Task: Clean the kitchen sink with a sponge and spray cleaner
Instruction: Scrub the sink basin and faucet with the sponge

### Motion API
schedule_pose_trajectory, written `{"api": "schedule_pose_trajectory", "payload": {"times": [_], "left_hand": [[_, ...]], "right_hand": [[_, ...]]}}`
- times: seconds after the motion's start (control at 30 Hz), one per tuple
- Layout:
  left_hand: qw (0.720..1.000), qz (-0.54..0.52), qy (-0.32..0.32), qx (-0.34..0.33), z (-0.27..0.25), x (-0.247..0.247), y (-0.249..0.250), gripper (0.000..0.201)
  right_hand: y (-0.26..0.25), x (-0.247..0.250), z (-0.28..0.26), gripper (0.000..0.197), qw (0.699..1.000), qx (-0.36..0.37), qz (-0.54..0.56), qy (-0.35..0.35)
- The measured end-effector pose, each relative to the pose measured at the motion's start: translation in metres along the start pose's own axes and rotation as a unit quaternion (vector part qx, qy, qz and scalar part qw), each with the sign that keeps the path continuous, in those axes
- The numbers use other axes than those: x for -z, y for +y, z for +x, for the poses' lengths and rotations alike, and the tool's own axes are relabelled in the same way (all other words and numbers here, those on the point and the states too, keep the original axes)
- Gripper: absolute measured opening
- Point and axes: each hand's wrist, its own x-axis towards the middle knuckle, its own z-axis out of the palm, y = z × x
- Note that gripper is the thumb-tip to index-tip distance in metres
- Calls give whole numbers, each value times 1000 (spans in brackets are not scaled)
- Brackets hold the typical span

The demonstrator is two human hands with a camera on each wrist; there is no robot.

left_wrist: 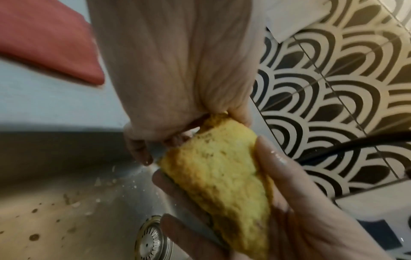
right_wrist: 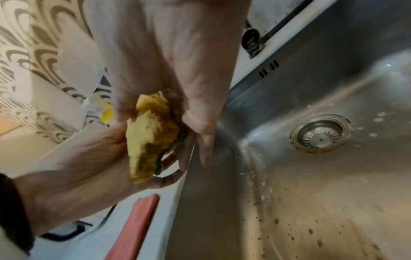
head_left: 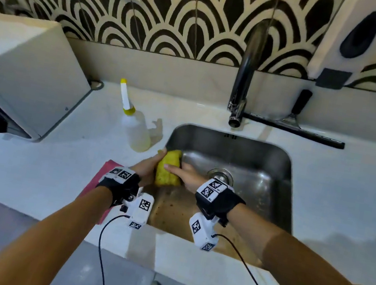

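Observation:
Both hands hold a yellow sponge (head_left: pixel 168 169) (left_wrist: pixel 222 172) (right_wrist: pixel 151 140) over the left edge of the steel sink (head_left: pixel 267 155) (left_wrist: pixel 66 219) (right_wrist: pixel 311 202). My left hand (head_left: pixel 153 165) (left_wrist: pixel 189 130) (right_wrist: pixel 142 163) grips its left side. Across from it, my right hand (head_left: pixel 183 172) (left_wrist: pixel 222 197) (right_wrist: pixel 155 121) clasps the other side, thumb on top and fingers beneath. The sponge has brown dirt and a dark underside. Brown spots cover the near sink floor. The spray bottle (head_left: pixel 135 128) with a yellow nozzle stands on the counter left of the sink, untouched.
A red cloth (head_left: pixel 101 177) (left_wrist: pixel 51 40) (right_wrist: pixel 135 225) lies on the counter by my left wrist. Faucet (head_left: pixel 245 77) and black squeegee (head_left: pixel 293 130) sit behind the sink, the drain (head_left: pixel 221 175) at its middle. A white appliance (head_left: pixel 18 76) stands far left.

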Motion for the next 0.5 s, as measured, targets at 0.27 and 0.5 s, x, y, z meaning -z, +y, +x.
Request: {"api": "schedule_pose_trajectory", "payload": {"times": [0.27, 0.5], "left_hand": [[962, 248, 111, -18, 71, 5, 15, 72], [815, 526, 214, -112, 107, 21, 35, 47]], "right_hand": [[-2, 40, 4, 37, 995, -31, 47, 82], [2, 67, 42, 25, 957, -129, 206, 161]]}}
